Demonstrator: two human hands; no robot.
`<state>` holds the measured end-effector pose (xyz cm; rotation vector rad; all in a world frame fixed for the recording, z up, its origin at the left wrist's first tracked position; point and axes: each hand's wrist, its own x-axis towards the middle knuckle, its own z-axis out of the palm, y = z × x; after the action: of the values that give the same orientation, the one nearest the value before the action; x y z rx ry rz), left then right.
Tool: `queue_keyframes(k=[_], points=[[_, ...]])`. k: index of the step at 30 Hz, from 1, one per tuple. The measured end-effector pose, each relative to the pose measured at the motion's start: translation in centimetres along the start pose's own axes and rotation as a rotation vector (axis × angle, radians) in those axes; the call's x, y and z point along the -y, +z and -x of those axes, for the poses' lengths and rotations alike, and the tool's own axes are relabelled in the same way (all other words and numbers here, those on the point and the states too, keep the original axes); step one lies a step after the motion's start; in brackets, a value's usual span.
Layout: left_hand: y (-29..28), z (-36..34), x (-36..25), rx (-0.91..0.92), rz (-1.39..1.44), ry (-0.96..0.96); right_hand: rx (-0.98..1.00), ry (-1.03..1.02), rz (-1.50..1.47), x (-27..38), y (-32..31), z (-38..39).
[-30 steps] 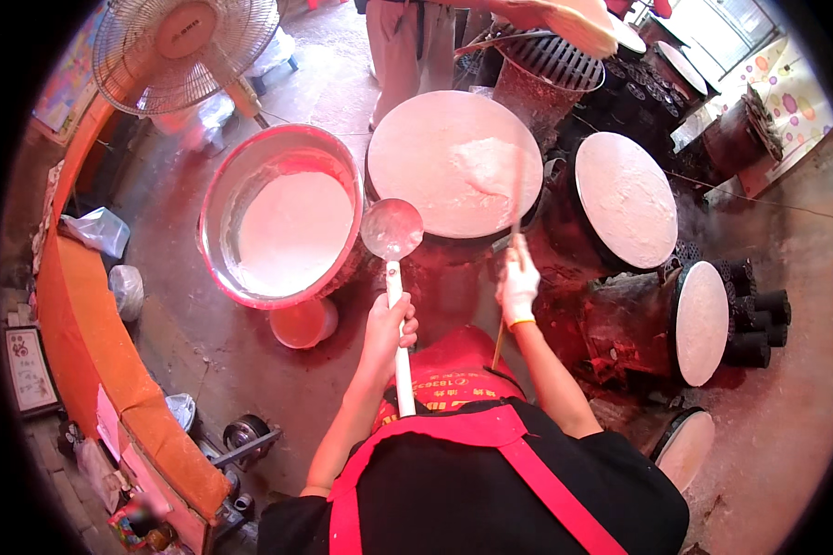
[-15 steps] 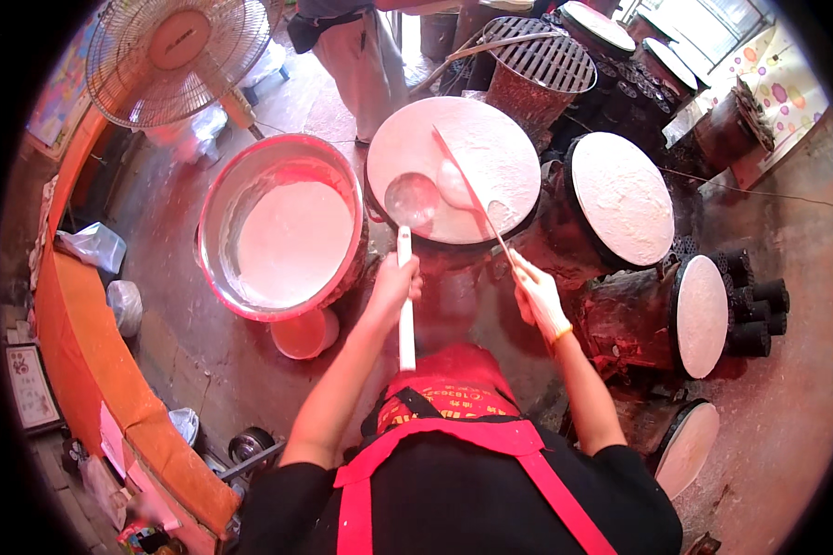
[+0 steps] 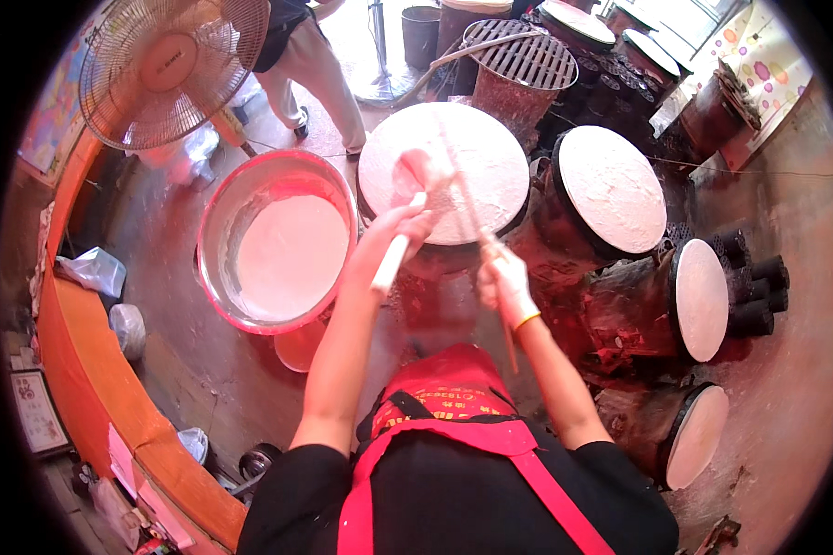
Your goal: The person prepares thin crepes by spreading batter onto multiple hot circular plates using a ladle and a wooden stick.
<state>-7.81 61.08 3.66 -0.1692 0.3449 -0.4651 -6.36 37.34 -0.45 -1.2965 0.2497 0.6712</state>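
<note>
So my left hand [image 3: 409, 225] has its fingers curled right round the handle of a white-handled ladle [image 3: 391, 265], lower end of the handle poking out below the fist. The ladle's bowl is a blur over the left half of the pale-topped round drum [image 3: 500, 166] straight ahead of me, and honestly I can't tell if it's touching the layer there. My right hand [image 3: 504, 280] is wrapped snugly around a long thin tool [image 3: 512, 347]. Its far part smears out across the middle of that same round top, its near end hangs below the hand, and there's a yellow band at the wrist.

Just left of the drum sits a big metal basin [image 3: 220, 242] holding pale batter [image 3: 292, 257], with a pail [image 3: 298, 349] partly hidden under its lower edge. Off to the right I've got three more pale round tops [image 3: 613, 190], all tilted by the lens. Further out: a grate-topped drum [image 3: 523, 63], a standing fan [image 3: 171, 60] top left, and another person's legs [image 3: 315, 79] beyond the basin.
</note>
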Motion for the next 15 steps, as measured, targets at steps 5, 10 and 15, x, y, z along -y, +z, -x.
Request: queue_keyframes(k=[5, 10, 15], points=[[0.9, 8.0, 0.6, -0.356, -0.547, 0.156, -0.097, -0.425, 0.378, -2.8, -1.5, -3.5], [-4.1, 13.6, 0.6, -0.569, -0.612, 0.268, 0.112, -0.449, 0.706, -5.2, 0.8, 1.2], [-7.7, 17.5, 2.7, -0.752, -0.724, 0.402, -0.503, -0.690, 0.597, -7.4, -3.5, 1.2]])
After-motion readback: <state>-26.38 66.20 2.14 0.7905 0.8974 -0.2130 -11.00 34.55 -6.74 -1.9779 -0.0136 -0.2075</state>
